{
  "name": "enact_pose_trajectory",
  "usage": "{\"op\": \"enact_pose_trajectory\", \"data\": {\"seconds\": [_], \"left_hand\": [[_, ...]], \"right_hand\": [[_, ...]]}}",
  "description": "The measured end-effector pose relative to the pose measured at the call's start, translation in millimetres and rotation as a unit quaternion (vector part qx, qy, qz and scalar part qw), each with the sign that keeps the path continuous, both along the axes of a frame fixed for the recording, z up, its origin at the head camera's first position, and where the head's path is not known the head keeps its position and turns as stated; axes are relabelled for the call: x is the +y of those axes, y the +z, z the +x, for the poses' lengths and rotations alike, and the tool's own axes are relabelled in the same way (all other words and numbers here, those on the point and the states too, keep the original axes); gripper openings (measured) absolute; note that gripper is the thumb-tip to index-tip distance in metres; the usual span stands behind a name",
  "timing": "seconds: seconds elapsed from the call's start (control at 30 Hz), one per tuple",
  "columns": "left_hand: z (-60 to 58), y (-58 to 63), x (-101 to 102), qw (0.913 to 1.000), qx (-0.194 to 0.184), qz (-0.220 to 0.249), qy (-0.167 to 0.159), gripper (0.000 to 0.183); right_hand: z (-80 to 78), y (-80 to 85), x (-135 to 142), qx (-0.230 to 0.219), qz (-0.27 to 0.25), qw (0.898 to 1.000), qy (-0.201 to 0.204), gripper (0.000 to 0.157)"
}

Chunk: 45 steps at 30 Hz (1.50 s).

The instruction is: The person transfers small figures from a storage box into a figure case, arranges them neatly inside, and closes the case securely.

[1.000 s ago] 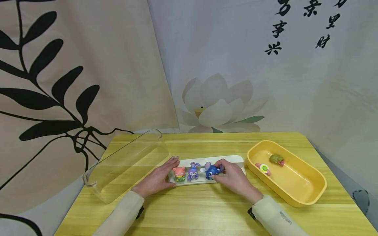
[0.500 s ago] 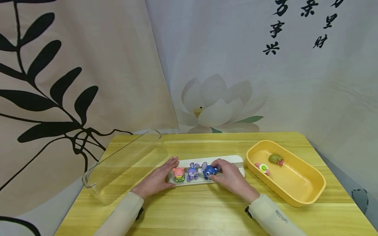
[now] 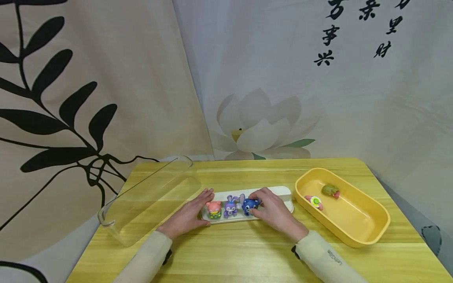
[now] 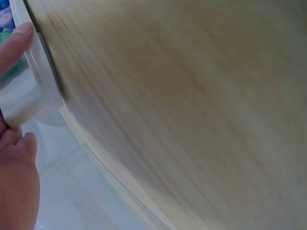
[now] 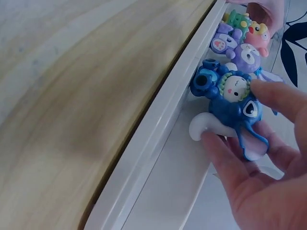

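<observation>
While our right hand (image 3: pixel 274 212) pinches the blue toy (image 3: pixel 249 206) between thumb and fingers, our left hand (image 3: pixel 189 214) spans the left end of the white tray (image 3: pixel 284 192), gripping it with the thumb on the near edge and the fingers towards the far side. We see the blue toy over the middle of the tray, big-eared and facing us, but we cannot tell whether its feet press on the tray floor. By the fingertips, in the right wrist view, we see a white curved piece (image 5: pixel 205 125); whether it belongs to the toy or the tray we cannot say

Just to the left of the blue toy we have the purple rabbit (image 3: pixel 230 208) upright on the tray, and beside that, nearest our left hand, the pink toy (image 3: pixel 214 209) with its green and yellow front. Only a narrow space separates these two in the head view

To our left on the wooden table (image 3: pixel 226 255) we see a large clear cover (image 3: pixel 152 204), lying at a slant near the left arm. To our right, close to the tray's end but apart from it, sits the yellow bin (image 3: pixel 364 222), with a pink sweet-shaped toy (image 3: pixel 314 202) and a green toy (image 3: pixel 330 190) inside. We wear pale sleeves (image 3: pixel 146 255), and behind the table we face a cloth (image 3: pixel 141 74) printed with dark leaves, a flower and black writing
</observation>
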State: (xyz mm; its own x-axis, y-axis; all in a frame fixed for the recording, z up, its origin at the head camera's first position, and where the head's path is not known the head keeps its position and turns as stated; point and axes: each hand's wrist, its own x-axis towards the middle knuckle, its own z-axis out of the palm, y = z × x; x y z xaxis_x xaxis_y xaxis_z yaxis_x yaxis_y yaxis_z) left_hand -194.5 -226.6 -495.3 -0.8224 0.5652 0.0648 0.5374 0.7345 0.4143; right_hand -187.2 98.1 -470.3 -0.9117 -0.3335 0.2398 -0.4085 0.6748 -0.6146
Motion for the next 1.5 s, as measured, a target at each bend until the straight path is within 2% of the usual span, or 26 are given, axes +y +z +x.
{"op": "enact_pose_trajectory", "data": {"seconds": [0.37,0.73,0.97,1.27,1.5], "left_hand": [[-0.5,-0.4,0.4,1.0000,0.003,-0.007,-0.002,0.095],[0.9,0.3,2.3,1.0000,-0.002,-0.006,0.004,0.094],[0.9,0.3,1.7,0.9999,0.001,-0.010,0.009,0.095],[0.4,-0.7,1.2,0.9999,0.001,-0.006,0.012,0.096],[-0.7,-1.9,1.2,0.9999,0.007,-0.007,0.006,0.096]], "right_hand": [[1.6,-0.5,5.6,-0.019,-0.004,1.000,0.004,0.047],[11.4,10.4,19.1,0.013,0.000,1.000,0.004,0.050],[22.1,27.4,44.0,0.019,-0.011,1.000,0.005,0.053],[36.3,49.0,85.0,0.028,0.002,1.000,-0.008,0.061],[37.9,52.9,118.7,0.027,0.003,0.999,-0.030,0.063]]}}
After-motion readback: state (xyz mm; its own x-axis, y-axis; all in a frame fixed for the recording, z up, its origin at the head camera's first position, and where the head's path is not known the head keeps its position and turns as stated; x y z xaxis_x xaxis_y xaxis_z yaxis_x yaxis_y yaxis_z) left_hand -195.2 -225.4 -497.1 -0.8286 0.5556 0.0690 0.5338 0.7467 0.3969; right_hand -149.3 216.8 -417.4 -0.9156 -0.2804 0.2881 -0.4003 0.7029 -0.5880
